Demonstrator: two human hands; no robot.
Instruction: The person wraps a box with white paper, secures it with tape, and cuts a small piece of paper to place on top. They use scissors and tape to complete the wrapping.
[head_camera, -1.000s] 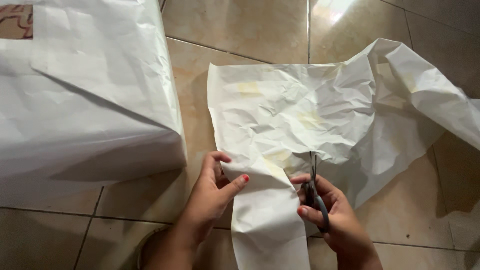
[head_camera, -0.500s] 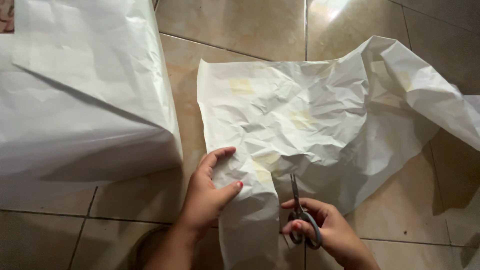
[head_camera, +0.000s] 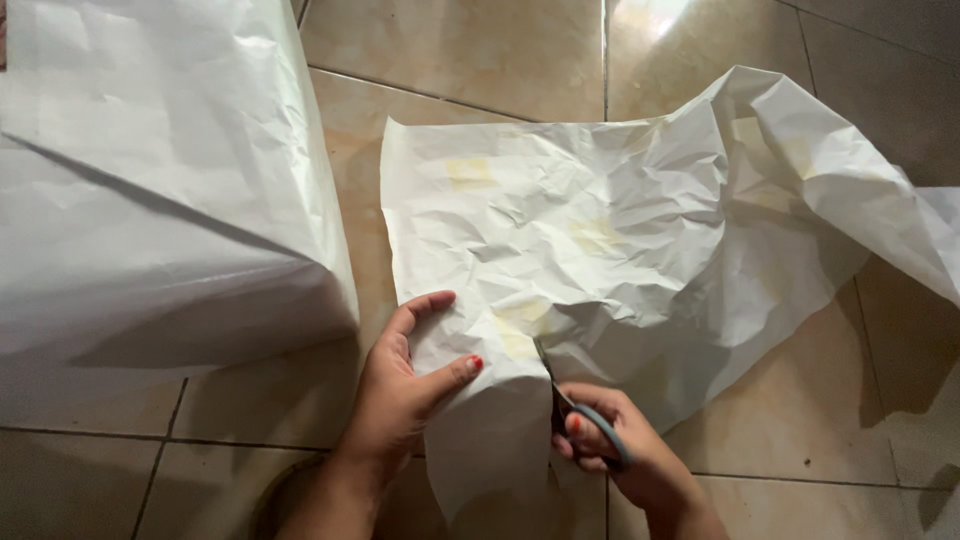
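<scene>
At the far left a large box wrapped in white paper (head_camera: 160, 200) stands on the tiled floor (head_camera: 480, 50), its near corner pointing toward the middle of the view; beige glossy tiles with dark grout lines show around it. Just right of that box, the left hand (head_camera: 405, 385) comes up from the bottom edge; its grip is partly closed on the left edge of a crumpled sheet of white paper (head_camera: 560, 220), fingers curled over the edge and the thumb, with a red-painted nail, pressed on top of the sheet. The sheet lies on the floor in the middle of the view, well creased, with faint yellowish patches; a narrower strip of it runs down between the two hands toward the bottom edge. To the right of that strip the right hand (head_camera: 625, 455) has its grip closed around the grey handles of a pair of scissors (head_camera: 570, 405), fingers through the loops; the blades point up and to the left and meet the paper at its lower edge, nearly closed. Farther right the sheet rises into a loose, raised fold that drapes toward the right edge of the view, casting a shadow on the tiles beneath it.
</scene>
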